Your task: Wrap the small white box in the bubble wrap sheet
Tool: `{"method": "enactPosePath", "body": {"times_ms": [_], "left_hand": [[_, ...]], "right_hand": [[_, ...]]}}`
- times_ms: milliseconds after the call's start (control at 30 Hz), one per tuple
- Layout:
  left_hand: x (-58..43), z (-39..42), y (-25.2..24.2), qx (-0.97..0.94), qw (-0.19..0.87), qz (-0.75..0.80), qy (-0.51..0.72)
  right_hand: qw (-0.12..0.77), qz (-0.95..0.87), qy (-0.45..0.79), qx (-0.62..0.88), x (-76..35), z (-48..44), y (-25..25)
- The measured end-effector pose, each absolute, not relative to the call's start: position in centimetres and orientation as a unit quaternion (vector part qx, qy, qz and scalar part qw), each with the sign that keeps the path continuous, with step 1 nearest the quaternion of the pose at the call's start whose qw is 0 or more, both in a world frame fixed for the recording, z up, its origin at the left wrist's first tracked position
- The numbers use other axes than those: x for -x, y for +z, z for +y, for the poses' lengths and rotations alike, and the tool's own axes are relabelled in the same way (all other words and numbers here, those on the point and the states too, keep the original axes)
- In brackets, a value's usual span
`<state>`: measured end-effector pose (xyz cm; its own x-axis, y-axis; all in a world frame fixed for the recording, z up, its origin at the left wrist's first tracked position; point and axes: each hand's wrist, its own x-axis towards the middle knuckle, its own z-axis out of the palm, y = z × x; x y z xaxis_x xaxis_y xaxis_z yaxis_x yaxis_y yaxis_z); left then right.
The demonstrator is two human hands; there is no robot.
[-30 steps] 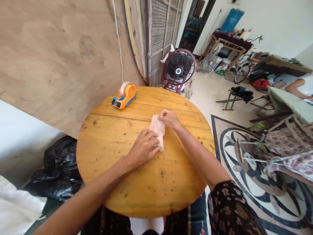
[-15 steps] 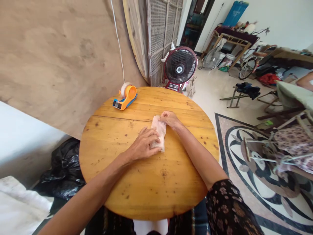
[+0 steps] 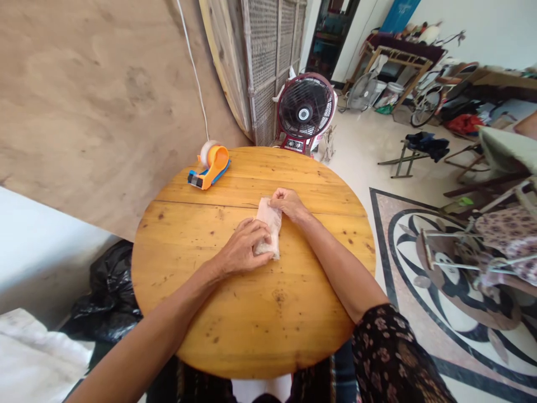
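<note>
A small pale pink cloth-like packet lies near the middle of a round wooden table. My left hand lies over the packet's near end with its fingers curled round it. My right hand pinches the packet's far end with closed fingers. An orange and blue tape dispenser with a pale roll of tape rests at the table's far left edge, well away from both hands.
A dark red floor fan stands just beyond the table. Black plastic bags lie on the floor at the left. A brown wall rises behind the table, and furniture and clutter fill the room at the right.
My left hand's fingers have curled further round the packet's near end. My right hand keeps its pinch at the far end. The camera has shifted slightly.
</note>
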<state>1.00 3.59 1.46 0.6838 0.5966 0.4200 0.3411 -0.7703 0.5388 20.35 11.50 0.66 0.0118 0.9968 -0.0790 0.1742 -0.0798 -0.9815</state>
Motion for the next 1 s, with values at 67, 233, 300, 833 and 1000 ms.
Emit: {"method": "enactPosePath", "body": {"times_ms": [67,233,300,833,1000], "left_hand": [[-1.01,3.55,1.40,-0.891,0.216,0.260,0.304],[-0.87,3.40,1.17,-0.889,0.192,0.255,0.329],[-0.78,3.24,1.07,-0.887,0.181,0.258,0.337],[-0.68,2.95,1.06,-0.892,0.158,0.278,0.318],[-0.62,2.74,1.01,-0.889,0.152,0.287,0.322]], "right_hand": [[0.435,-0.521,0.467,0.567,-20.27,11.41,0.80],[0.430,-0.515,0.460,0.581,-20.18,11.38,0.86],[0.427,-0.516,0.453,0.588,-20.13,11.42,0.80],[0.403,-0.542,0.409,0.613,-19.80,11.76,0.49],[0.406,-0.539,0.419,0.608,-19.86,11.82,0.41]]}}
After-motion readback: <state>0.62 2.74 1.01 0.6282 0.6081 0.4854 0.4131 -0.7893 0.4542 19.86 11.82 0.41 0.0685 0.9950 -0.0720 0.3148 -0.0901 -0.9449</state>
